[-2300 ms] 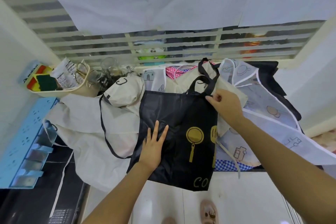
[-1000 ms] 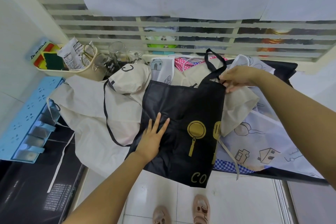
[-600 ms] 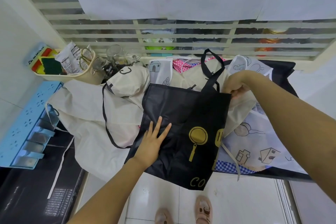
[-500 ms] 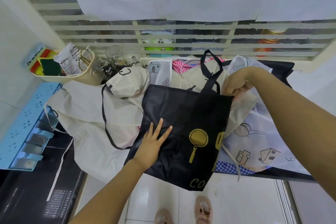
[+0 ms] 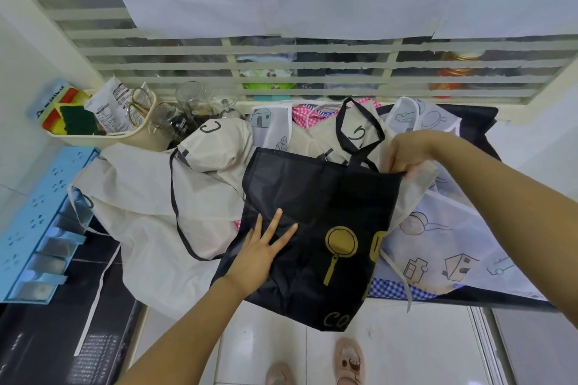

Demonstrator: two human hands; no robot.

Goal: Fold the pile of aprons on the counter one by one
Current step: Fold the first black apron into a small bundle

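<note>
1. The pile of aprons (image 5: 162,197) covers the counter from left to right.
2. The black apron (image 5: 319,216) lies on top, its near edge hanging over the counter's front.
3. My left hand (image 5: 258,255) presses flat, fingers spread, on its left half.
4. My right hand (image 5: 403,155) pinches its far right corner.

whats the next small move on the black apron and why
Probably draw the pinched corner toward the near hem to fold the black apron in half. The right hand has a grip on its top right corner, the left hand lies flat on its lower left, pinning it, and it lies spread over the pile, its bottom hanging off the counter edge.
</note>
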